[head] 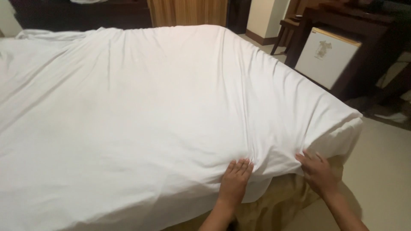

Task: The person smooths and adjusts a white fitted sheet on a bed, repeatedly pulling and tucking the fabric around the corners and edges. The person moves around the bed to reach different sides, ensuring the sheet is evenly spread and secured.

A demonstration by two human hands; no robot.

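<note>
Head view: both hands rest on a white bedsheet (162, 111) spread over the bed. Left hand (234, 182) lies flat, fingers together, pressing the sheet's edge; right hand (317, 171) pinches the sheet by the corner above a tan bed skirt (278, 205).

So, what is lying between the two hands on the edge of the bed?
In the head view, only a bunched fold of the white sheet lies between the left hand and the right hand; below it, tan bed skirt shows.

Sheet (150, 107) covers the bed; left hand (234, 182) at 6 o'clock on its edge, right hand (317, 171) at 4 o'clock by the corner; fridge (327, 55) at 2 o'clock.
</note>
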